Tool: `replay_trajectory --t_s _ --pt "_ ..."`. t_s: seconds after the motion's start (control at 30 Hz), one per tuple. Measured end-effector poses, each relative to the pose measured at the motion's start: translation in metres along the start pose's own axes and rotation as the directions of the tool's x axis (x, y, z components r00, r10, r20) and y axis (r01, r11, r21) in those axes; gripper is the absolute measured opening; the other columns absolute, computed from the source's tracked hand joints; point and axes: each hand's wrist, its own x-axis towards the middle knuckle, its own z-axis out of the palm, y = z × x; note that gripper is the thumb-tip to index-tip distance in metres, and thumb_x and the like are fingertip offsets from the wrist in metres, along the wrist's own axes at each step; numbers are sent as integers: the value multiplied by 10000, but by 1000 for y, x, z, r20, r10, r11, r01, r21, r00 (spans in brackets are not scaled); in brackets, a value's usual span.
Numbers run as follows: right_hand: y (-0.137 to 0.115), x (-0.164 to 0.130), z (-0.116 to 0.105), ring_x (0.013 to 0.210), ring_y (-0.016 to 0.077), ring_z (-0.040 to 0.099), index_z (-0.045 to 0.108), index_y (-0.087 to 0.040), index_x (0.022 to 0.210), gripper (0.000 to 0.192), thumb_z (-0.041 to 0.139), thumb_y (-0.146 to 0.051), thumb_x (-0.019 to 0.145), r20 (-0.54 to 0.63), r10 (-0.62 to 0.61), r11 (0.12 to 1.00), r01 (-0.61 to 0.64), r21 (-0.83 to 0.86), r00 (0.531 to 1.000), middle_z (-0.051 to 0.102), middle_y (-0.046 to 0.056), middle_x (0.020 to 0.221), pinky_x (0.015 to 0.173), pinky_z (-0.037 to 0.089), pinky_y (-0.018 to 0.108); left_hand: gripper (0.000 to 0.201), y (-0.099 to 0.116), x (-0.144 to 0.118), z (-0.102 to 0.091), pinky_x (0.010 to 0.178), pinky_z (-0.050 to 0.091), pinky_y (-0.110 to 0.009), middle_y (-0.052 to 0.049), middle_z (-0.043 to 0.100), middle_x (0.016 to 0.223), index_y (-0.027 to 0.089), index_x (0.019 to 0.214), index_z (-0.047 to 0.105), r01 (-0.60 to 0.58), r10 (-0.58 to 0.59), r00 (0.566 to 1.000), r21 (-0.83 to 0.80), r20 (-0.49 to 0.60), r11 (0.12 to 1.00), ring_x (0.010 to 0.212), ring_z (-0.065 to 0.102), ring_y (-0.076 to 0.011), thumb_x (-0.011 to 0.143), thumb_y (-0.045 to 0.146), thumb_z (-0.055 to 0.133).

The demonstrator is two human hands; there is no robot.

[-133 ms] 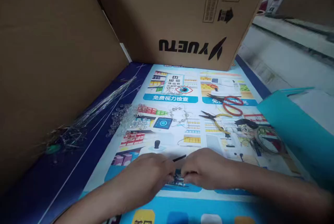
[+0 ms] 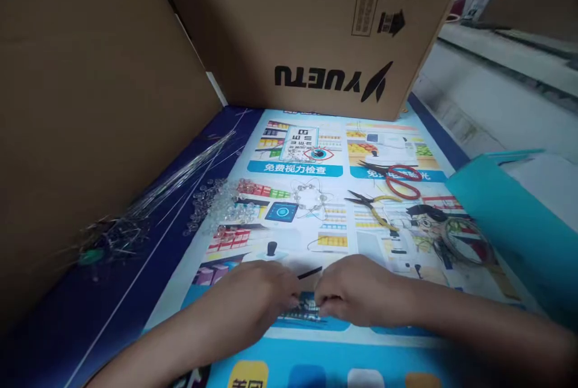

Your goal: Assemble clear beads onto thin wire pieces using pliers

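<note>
Left hand and right hand pinching small beaded piece together | barely shifted since last frame; black stick just above fingers

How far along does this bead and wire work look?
Done: one small wired bead cluster lies finished-looking mid-poster. In hand: the left hand and right hand pinch a small dark piece with a thin black stick poking up. Left: a heap of clear beads and a wire bundle lie unused; pliers and scissors rest idle.
</note>
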Motion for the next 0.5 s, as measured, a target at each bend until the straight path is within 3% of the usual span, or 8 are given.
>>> replay_trajectory --t_s 0.2,0.5 --pt "1 -1 -2 733 114 553 628 -224 756 129 553 -326 780 -14 -6 999 6 50 1000 638 -35 767 595 315 201 272 0 3 -4 674 372 -283 -58 624 799 187 800 613 16 -18 1000 51 23 999 750 565 -188 871 230 353" --pt "4 1 -8 738 101 527 621 -202 802 124 510 -254 817 -155 23 997 -11 77 988 610 -16 786 620 337 196 225 2 2 -5 613 366 -235 -25 635 727 214 790 644 -66 57 996 -140 -68 988 699 576 -168 846 277 435"
